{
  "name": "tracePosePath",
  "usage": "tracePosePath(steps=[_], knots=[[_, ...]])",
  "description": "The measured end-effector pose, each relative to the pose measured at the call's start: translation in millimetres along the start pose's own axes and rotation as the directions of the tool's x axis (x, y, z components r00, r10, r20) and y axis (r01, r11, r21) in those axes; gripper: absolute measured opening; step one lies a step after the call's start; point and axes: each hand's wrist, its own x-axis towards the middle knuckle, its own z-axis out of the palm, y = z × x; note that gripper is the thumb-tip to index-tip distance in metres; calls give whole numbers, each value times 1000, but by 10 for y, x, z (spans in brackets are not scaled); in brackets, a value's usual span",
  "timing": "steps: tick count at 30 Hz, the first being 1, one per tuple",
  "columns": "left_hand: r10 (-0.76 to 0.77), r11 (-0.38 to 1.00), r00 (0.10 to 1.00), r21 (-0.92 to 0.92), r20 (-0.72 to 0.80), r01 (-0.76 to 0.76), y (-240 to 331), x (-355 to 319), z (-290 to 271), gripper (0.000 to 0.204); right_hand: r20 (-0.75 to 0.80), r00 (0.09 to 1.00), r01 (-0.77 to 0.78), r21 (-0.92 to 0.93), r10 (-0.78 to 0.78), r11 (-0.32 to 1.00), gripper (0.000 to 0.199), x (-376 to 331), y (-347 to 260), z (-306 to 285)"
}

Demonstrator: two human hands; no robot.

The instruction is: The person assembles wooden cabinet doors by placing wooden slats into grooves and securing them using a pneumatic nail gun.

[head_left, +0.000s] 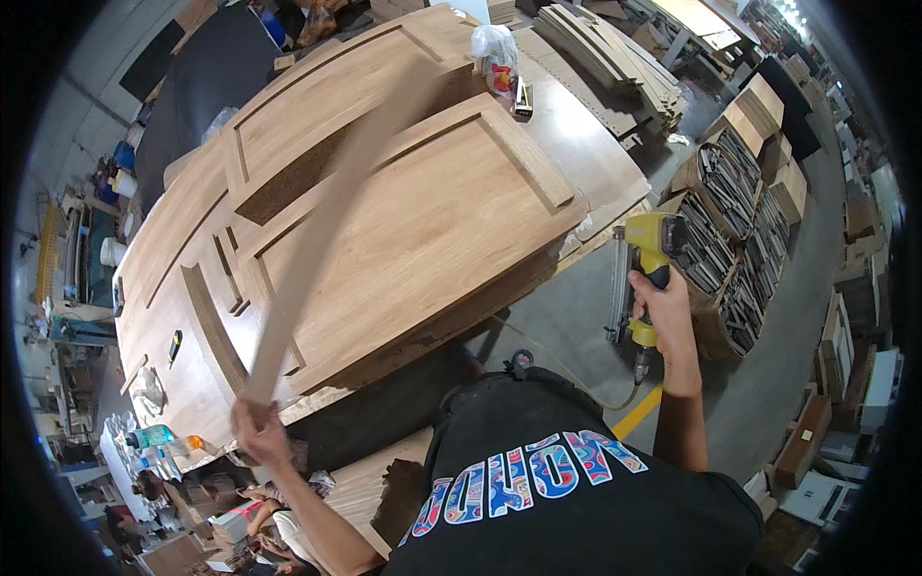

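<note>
My left hand (259,432) is closed around one end of a long, flat wooden strip (322,230), smeared by motion. The strip slants up and away over the table, passing above a wood-grain panel (432,221) with strips along its edges. In my right hand (669,312) is a yellow nail gun (651,235), gripped by its handle to the right of the panel, with its magazine on the left side. An air hose (619,403) runs from its base toward my body. Behind lies a second edged panel (336,106).
Loose wooden strips (213,326), a small yellow-and-black tool (175,346) and bottles (154,438) are on the table's left. A plastic bag (495,48) sits at the back. Cardboard boxes (706,322) full of thin offcuts stand right. Other people (274,538) are at lower left.
</note>
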Motion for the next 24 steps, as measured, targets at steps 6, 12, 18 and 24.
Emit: tracePosePath(steps=[6,12,18,24], knots=[[140,983,958,-151,250,-105,831,-186,587,73,-130,991,-28,67,37,997,16,-110,240,-506],[180,977,914,-174,364,-123,923,-246,1038,72,-182,983,-9,62,20,998,17,-361,485,-933],[264,940,857,-317,442,-126,735,-244,1235,75,-190,982,18,77,-3,997,20,-373,580,-982],[185,981,852,-147,490,-129,594,-196,1191,85,-136,991,9,121,8,993,18,-299,595,-861]])
